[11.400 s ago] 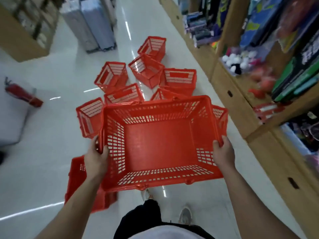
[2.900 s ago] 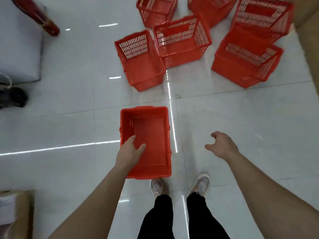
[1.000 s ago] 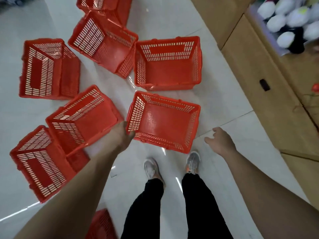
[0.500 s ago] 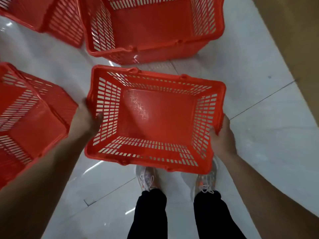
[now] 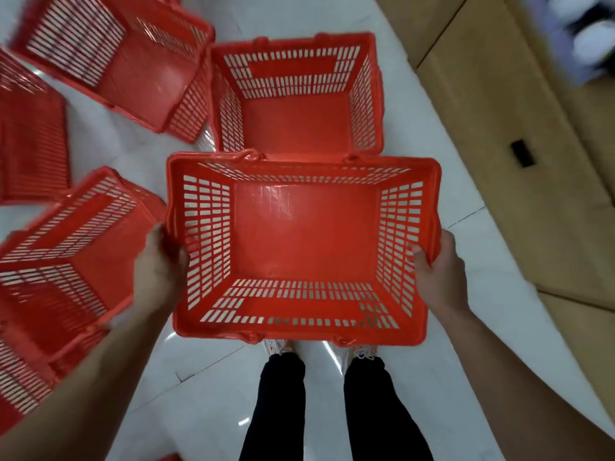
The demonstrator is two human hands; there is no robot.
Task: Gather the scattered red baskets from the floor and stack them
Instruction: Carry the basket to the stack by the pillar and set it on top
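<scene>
I hold a red plastic basket (image 5: 304,234) upright in front of me, above my feet. My left hand (image 5: 159,267) grips its left rim and my right hand (image 5: 439,277) grips its right rim. Just beyond it another red basket (image 5: 296,121) stands upright on the floor. A basket lying on its side (image 5: 109,58) is at the upper left. More tipped baskets lie at the left, one (image 5: 66,247) close to my left hand and one (image 5: 30,141) at the edge.
White glossy floor tiles (image 5: 482,261) run under everything. A brown wooden shelf base (image 5: 499,111) with a dark slot lines the right side. My legs in black trousers (image 5: 332,410) and light shoes are below the held basket. A red sliver shows at the bottom edge.
The basket between my hands has come up off the floor and levelled out. The view has pulled back, showing the upright basket behind it in full.
</scene>
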